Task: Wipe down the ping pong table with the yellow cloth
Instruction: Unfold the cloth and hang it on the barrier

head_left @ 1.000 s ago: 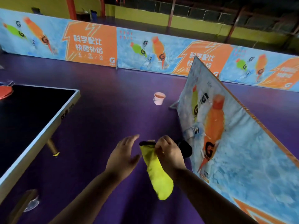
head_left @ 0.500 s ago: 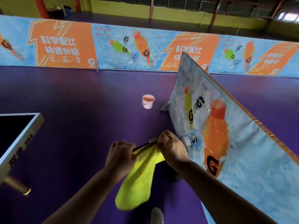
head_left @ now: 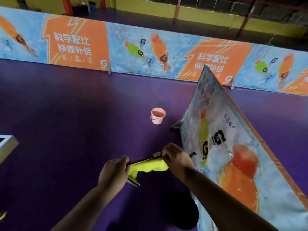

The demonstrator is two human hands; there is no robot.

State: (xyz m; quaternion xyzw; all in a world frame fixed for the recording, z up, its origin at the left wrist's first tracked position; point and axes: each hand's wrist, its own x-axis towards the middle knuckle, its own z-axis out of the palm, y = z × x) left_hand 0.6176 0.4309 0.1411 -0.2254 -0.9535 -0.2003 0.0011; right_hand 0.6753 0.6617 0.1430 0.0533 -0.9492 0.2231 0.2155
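While both hands reach forward, the left hand (head_left: 115, 170) curls its fingers round one end of the yellow cloth (head_left: 150, 165) and the right hand (head_left: 176, 158) pinches the other end. The cloth hangs stretched between them in mid-air, above the purple floor (head_left: 83, 122). It sags and folds, so it looks soft, light and limp; bunched into one palm it would probably wipe better than held by an edge. Beyond the hands, a pink bucket (head_left: 158, 116) stands on the floor beside a leaning printed barrier (head_left: 241, 164). Only a corner of the ping pong table (head_left: 8, 144) shows at far left, well apart from the cloth.
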